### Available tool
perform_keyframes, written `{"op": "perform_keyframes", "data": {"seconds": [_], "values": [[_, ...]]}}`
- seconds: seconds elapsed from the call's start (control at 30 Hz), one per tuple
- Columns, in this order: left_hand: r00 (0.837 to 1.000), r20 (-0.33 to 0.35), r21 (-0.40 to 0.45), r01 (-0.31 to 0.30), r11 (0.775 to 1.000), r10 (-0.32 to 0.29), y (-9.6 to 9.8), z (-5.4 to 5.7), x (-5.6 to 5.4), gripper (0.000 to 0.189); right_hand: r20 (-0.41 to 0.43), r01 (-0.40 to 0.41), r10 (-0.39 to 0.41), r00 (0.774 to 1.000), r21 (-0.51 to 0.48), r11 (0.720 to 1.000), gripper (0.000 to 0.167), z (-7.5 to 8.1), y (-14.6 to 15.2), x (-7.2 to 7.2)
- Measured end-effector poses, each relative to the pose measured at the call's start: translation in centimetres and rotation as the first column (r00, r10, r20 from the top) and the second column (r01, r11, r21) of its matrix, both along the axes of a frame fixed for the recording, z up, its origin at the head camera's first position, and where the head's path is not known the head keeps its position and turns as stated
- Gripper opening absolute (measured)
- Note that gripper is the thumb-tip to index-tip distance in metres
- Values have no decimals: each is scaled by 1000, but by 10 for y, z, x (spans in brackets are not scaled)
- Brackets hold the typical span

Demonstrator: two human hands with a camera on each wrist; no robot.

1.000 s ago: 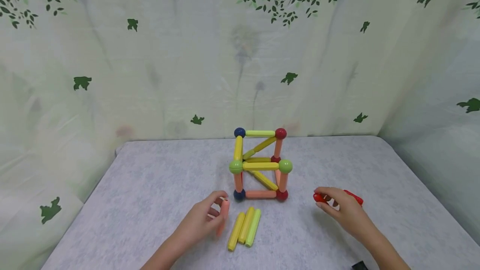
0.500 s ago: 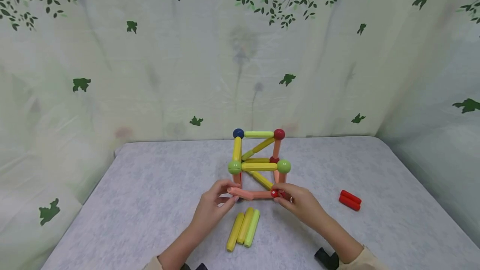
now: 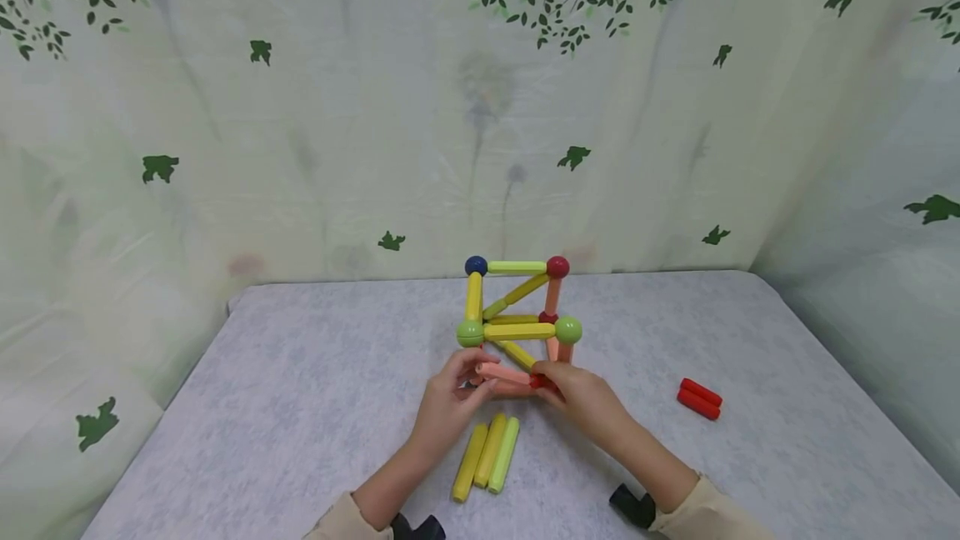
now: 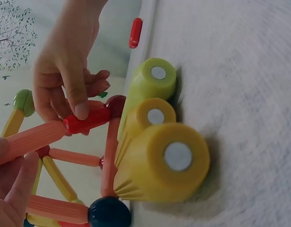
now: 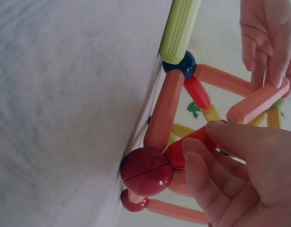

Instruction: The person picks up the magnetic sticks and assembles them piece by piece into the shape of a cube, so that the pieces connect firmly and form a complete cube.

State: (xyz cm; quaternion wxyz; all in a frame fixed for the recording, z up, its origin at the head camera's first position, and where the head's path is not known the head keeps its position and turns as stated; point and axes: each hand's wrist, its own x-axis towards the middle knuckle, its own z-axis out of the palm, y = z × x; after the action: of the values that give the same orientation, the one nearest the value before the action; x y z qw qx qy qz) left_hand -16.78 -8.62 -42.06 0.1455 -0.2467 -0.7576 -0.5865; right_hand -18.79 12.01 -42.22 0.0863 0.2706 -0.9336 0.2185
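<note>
A frame of magnetic rods [image 3: 519, 331] and balls stands on the table, with a light green ball [image 3: 568, 330] at its upper right front. My left hand [image 3: 450, 398] pinches a salmon-pink magnetic rod [image 3: 504, 372] in front of it. My right hand [image 3: 588, 402] pinches a short red magnetic rod [image 4: 91, 120] between thumb and fingers. In the right wrist view, the red rod's lower end is right at the dark red ball [image 5: 147, 171] in the frame's lower front right corner. Its other end is close to the pink rod's tip.
Two yellow rods [image 3: 470, 463] and a light green rod [image 3: 504, 457] lie side by side in front of the frame. Two short red rods [image 3: 699, 398] lie off to the right. A leaf-printed cloth [image 3: 337, 123] hangs behind the table.
My right hand has come left from the table's right side, carrying the short red rod to the frame. My left hand has brought the pink rod up and right, towards the red one.
</note>
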Motion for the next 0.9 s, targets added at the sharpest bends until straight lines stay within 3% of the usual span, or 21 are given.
{"op": "perform_keyframes", "data": {"seconds": [0.27,0.37,0.47,0.5,0.57,0.67,0.73,0.8,0.9], "values": [[996,89,11,14,1000,-15,5,0,-1,31,42,-1,3,999,-52,999,30,1,-2,1],[999,42,-40,-4,999,6,2,-1,-1,34,25,-30,32,999,-94,995,32,1,-3,0],[996,-68,-130,-65,989,57,-3,0,-1,37,-4,-63,63,998,-119,991,30,1,-5,-2],[989,-123,-166,-99,981,79,-6,0,-2,38,-8,-67,66,998,-126,990,29,1,-6,-2],[959,-251,-238,-195,951,133,-10,3,-2,40,-3,-57,57,998,-136,989,28,0,-7,-3],[888,-410,-319,-353,879,208,-16,8,-4,49,-2,-26,26,1000,-162,986,26,-1,-10,-4],[859,-449,-359,-424,831,245,-18,11,-8,60,-20,-7,3,1000,-182,983,25,-2,-12,-5],[859,-439,-392,-446,805,262,-19,14,-12,68,-48,12,-22,999,-200,980,24,-3,-14,-5],[869,-416,-425,-445,788,267,-19,17,-18,68,-63,43,-59,996,-234,971,22,-4,-19,-5]]}}
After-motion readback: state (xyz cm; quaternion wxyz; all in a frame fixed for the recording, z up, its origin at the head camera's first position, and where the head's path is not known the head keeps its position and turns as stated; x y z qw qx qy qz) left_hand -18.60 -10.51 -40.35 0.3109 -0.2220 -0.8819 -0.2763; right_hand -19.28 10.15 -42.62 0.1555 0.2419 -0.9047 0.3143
